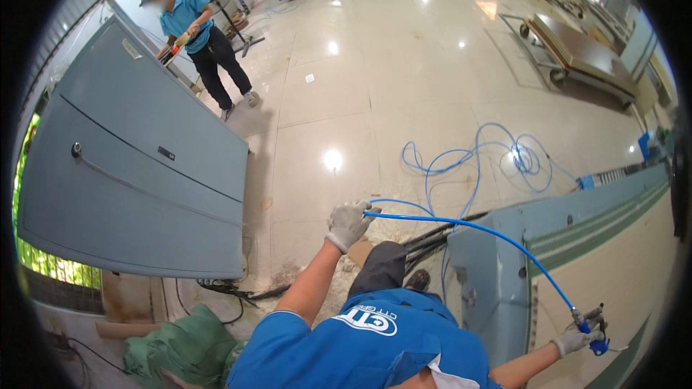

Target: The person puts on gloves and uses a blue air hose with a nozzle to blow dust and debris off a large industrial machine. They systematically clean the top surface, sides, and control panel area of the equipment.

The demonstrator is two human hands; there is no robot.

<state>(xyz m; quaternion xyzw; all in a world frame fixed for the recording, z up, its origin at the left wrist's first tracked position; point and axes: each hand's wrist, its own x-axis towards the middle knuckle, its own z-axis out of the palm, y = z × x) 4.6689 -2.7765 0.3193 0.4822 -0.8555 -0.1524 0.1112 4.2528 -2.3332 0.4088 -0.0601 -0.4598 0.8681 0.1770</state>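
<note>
My left hand (349, 225), in a grey glove, is closed round a blue air hose (497, 233) in front of my body. From there the hose arcs to the right and joins the fitting of a blue air blow gun (599, 346). My gloved right hand (574, 338) grips that gun at the lower right, its thin nozzle pointing right over a pale board (609, 274). Part of the right hand's fingers is hidden behind the gun.
Loose coils of the same hose lie on the tiled floor (324, 101). A large grey-blue cabinet (144, 151) stands left, with a co-worker (205, 43) behind it. Black cables (425, 241) run by my feet. A cart with boards (584, 57) is far right; a green sack (180, 349) lies lower left.
</note>
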